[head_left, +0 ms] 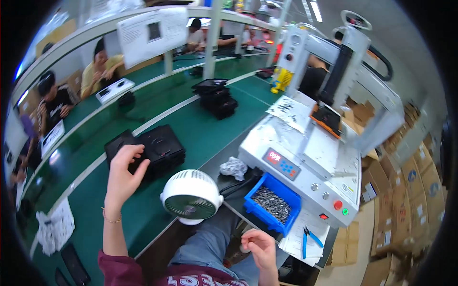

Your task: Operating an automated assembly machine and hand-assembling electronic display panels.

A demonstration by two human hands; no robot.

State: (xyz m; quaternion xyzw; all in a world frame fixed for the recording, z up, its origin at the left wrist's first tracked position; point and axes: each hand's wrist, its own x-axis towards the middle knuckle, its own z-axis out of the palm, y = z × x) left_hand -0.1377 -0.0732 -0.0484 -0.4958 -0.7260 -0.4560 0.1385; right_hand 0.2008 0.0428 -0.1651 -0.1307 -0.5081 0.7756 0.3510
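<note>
On the green desk (200, 128), the left hand (121, 174) clamped a black tray stack's (160, 150) edge; the right hand (260, 248) hung loosely curled, empty, below the blue screw bin (273, 202).

Left hand (123, 171) hides black tray (125, 145) edge (grip unclear).

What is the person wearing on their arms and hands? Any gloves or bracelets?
No gloves: both hands are bare. The left hand has a thin gold-coloured bracelet around its wrist. The right hand wears nothing that shows. A dark red maroon sleeve covers only the upper left arm, so the forearms are uncovered. The top has pale lettering across the front.
</note>
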